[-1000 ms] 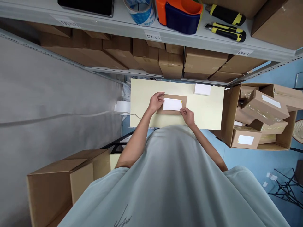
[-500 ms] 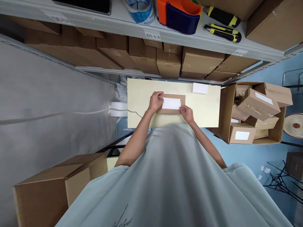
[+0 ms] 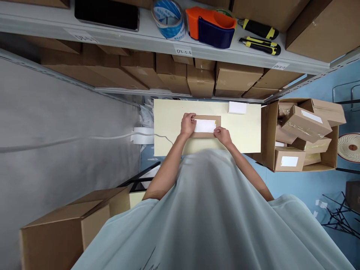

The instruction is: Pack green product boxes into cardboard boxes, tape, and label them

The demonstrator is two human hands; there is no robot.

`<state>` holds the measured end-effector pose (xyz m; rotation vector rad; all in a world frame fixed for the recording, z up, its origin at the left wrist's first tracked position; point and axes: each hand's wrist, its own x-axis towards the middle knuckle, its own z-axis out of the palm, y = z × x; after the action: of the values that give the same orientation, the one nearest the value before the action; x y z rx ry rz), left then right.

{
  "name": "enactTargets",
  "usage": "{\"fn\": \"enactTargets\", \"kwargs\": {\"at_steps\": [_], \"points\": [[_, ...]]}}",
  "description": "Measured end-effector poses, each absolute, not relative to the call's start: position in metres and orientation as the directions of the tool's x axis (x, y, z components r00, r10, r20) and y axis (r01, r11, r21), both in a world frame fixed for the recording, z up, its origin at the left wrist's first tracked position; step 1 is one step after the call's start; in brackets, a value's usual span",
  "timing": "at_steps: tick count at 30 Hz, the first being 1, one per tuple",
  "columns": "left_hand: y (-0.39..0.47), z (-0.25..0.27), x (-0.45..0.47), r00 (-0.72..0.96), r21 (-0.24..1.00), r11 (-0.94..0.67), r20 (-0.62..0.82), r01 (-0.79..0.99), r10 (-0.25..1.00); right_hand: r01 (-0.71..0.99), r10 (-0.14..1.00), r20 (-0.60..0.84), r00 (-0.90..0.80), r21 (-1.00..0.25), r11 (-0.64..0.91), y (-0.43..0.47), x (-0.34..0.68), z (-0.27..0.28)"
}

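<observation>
A white label (image 3: 205, 126) with a small yellow mark at its right end lies over the top of a brown cardboard box (image 3: 205, 135) on the pale table. My left hand (image 3: 188, 124) is at the label's left end, fingers curled and pinched on it, over the left side of the box. At the lower right corner, the thumb and fingers of my right hand (image 3: 222, 135) pinch the label's edge. Whether the label is stuck down cannot be seen. A stack of white labels (image 3: 237, 107) sits near the table's back edge, to the right.
The cream table (image 3: 244, 131) stands under a metal shelf (image 3: 157, 43) bearing a tape roll (image 3: 168, 22), an orange and blue tape dispenser (image 3: 211, 28) and utility knives (image 3: 261, 45). On the right, a large carton (image 3: 270, 135) holds several boxes. A cable (image 3: 112, 137) crosses from the left.
The view has shifted slightly, showing more of the upper shelf. Both hands stay at the same ends of the label, with little visible movement.
</observation>
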<state>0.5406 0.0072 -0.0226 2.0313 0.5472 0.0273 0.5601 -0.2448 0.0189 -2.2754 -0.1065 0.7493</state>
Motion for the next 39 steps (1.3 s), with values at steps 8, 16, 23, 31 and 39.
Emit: {"fn": "enactTargets", "kwargs": {"at_steps": [8, 16, 23, 31, 39], "points": [[0.0, -0.016, 0.52, 0.928, 0.775, -0.559, -0.092, 0.294, 0.361, 0.183, 0.41, -0.42, 0.81, -0.482, -0.856, -0.248, 0.544, 0.035], [-0.041, -0.02, 0.468, 0.989, 0.571, -0.82, -0.091, -0.042, -0.114, 0.552, 0.66, -0.196, 0.726, -0.406, -0.728, -0.225, 0.526, 0.019], [-0.031, -0.034, 0.46, 0.984, 0.487, -0.867, -0.177, 0.105, 0.019, 0.48, 0.586, -0.24, 0.774, -0.381, -0.79, -0.216, 0.528, -0.011], [-0.011, -0.036, 0.492, 0.951, 0.499, -0.811, -0.189, 0.306, 0.243, 0.388, 0.468, -0.204, 0.86, -0.334, -0.859, -0.205, 0.551, -0.018], [-0.025, -0.025, 0.479, 0.989, 0.424, -0.904, -0.147, 0.062, -0.001, 0.406, 0.475, -0.133, 0.87, -0.354, -0.843, -0.221, 0.544, -0.024]]}}
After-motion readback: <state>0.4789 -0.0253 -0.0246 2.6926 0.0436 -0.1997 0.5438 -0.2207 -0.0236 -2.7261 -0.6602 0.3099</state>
